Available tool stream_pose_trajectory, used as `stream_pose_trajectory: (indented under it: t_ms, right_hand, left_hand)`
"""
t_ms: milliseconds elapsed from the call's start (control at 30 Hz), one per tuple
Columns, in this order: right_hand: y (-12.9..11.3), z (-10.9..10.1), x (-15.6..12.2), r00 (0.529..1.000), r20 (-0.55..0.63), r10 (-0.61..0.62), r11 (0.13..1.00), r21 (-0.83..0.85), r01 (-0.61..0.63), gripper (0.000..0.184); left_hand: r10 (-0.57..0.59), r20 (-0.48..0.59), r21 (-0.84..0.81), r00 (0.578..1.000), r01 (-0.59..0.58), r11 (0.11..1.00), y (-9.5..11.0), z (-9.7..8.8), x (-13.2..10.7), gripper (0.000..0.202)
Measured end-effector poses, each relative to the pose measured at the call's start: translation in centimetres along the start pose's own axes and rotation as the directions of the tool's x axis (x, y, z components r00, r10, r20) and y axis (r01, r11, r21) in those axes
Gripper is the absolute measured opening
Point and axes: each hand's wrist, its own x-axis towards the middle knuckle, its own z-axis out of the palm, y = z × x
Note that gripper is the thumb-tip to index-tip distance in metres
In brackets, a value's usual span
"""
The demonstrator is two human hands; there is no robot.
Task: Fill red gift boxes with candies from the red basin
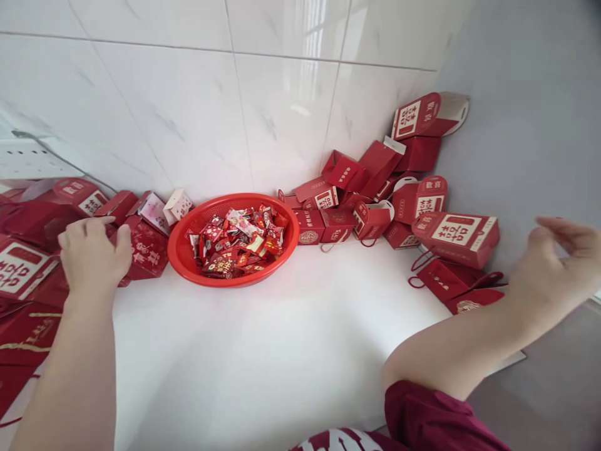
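Note:
My left hand (94,254) is over the pile of red candy boxes on the left, thumb apart from its fingers. A dark red box with gold characters (146,249) is just right of its thumb; whether the fingertips touch a box is hidden. My right hand (561,260) is raised at the far right, its fingers loosely bent, with nothing visible in it. Nearest to it lies a red box with a white double-happiness label (462,237). Between the hands, a red plastic basket (235,280) holds many wrapped candies (244,241).
The white table (244,363) meets a marble-tiled wall (183,106). More red boxes (335,222) are heaped along the wall and into the right corner by a grey panel (526,125). A white power strip (32,158) with a cable is at the left.

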Motion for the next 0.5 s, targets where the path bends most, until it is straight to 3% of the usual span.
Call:
stream_pose_trajectory:
  t_ms: [67, 100, 167, 267, 333, 367, 433, 500]
  right_hand:
    - [1.4, 0.1, 0.1, 0.977, -0.123, 0.176, 0.984, 0.010, -0.176, 0.040]
    - [1.9, 0.1, 0.1, 0.957, -0.111, 0.267, 0.963, 0.001, -0.268, 0.043]
    - [2.3, 0.2, 0.0, 0.917, 0.029, 0.397, 0.917, -0.058, -0.395, 0.057]
    - [1.5, 0.0, -0.4, 0.846, 0.392, 0.361, 0.932, -0.176, -0.316, 0.098]
    - [0.5, -0.4, -0.6, 0.790, 0.550, 0.271, 0.962, -0.184, -0.202, 0.114]
    - [0.2, -0.6, -0.6, 0.791, 0.562, 0.241, 0.969, -0.179, -0.168, 0.113]
    - [0.7, -1.3, -0.3, 0.855, 0.474, 0.210, 0.974, -0.175, -0.143, 0.101]
    - [3.3, -2.1, 0.1, 0.924, 0.350, 0.156, 0.976, -0.196, -0.091, 0.085]
  left_hand:
    - [0.153, -0.080, -0.120, 0.985, -0.162, 0.980, 2.4, -0.9, -2.1, 0.039]
    - [0.227, -0.075, -0.184, 0.971, -0.237, 0.954, 3.7, -1.2, -3.3, 0.037]
    - [0.375, -0.050, -0.301, 0.926, -0.372, 0.878, 6.5, -1.7, -5.7, 0.035]
    - [0.569, 0.064, -0.417, 0.820, -0.496, 0.762, 9.9, -1.5, -8.4, 0.032]
    - [0.654, 0.169, -0.478, 0.738, -0.519, 0.709, 11.5, -1.0, -9.2, 0.035]
    - [0.683, 0.222, -0.505, 0.695, -0.518, 0.691, 12.0, -0.8, -9.4, 0.038]
    - [0.714, 0.313, -0.533, 0.626, -0.507, 0.678, 12.7, -0.3, -9.6, 0.042]
    - [0.705, 0.374, -0.519, 0.603, -0.494, 0.698, 13.0, -0.1, -9.7, 0.044]
